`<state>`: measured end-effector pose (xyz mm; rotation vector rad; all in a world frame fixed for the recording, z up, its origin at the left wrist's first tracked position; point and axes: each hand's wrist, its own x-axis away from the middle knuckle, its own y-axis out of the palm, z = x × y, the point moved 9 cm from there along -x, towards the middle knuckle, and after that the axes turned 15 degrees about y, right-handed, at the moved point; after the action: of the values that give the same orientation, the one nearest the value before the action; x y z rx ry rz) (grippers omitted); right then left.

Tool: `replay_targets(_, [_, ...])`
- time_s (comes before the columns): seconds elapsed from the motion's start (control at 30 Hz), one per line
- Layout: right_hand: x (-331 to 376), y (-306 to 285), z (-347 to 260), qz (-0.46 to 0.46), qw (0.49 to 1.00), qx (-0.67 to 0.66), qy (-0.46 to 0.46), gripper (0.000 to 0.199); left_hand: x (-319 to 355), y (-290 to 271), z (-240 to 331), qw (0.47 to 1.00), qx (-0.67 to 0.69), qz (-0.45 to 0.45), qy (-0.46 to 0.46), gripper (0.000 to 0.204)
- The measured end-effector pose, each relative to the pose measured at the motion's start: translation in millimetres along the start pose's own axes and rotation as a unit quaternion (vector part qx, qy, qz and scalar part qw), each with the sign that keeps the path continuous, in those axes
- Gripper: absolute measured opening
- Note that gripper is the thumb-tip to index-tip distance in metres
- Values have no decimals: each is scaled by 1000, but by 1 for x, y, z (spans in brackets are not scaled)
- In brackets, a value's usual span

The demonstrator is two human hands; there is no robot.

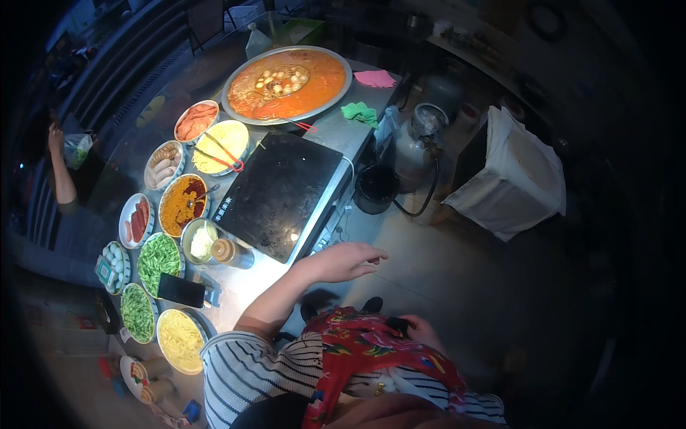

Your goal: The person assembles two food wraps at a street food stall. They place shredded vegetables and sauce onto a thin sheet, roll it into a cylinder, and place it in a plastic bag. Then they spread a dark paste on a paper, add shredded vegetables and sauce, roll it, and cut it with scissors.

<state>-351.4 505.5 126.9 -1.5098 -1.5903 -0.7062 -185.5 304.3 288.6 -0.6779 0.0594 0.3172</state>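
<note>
My left hand [349,262] reaches out past the near corner of a black flat griddle [286,189], over the floor. Its fingers are loosely stretched, and nothing shows in them. Low against my red flowered apron [357,336], my right hand [423,332] is partly hidden, its fingers closed by a small dark thing [397,325] that I cannot make out. Left of the griddle stand a brown-capped jar [233,252], a tub of white paste [201,242] and a bowl of yellow-red seasoning [183,205]. A dark phone [181,290] lies beside the bowls.
Bowls of green shreds [160,262], yellow shreds [180,342], sausages [136,220] and eggs [113,266] line the counter's left. A wide pan of red broth [321,82] stands at the far end. Right are a gas cylinder [414,157] and a white-covered box [514,175].
</note>
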Motion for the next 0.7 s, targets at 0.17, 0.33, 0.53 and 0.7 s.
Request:
replay_targets(0.17, [-10, -73, 10, 15, 991, -93, -96, 23, -101, 117, 22, 986, 37, -46, 153, 40])
replay_targets(0.33, [-9, -153, 11, 12, 987, -136, -89, 23, -155, 151, 4, 979, -50, -164, 109, 37])
replay_targets(0.53, [-11, -209, -4, 99, 982, -41, -158, 22, -245, 196, 2, 958, -29, -251, 135, 31])
replay_targets(0.7, [-22, -273, 27, 165, 967, -145, -130, 22, -339, 239, -8, 923, -32, -344, 171, 31])
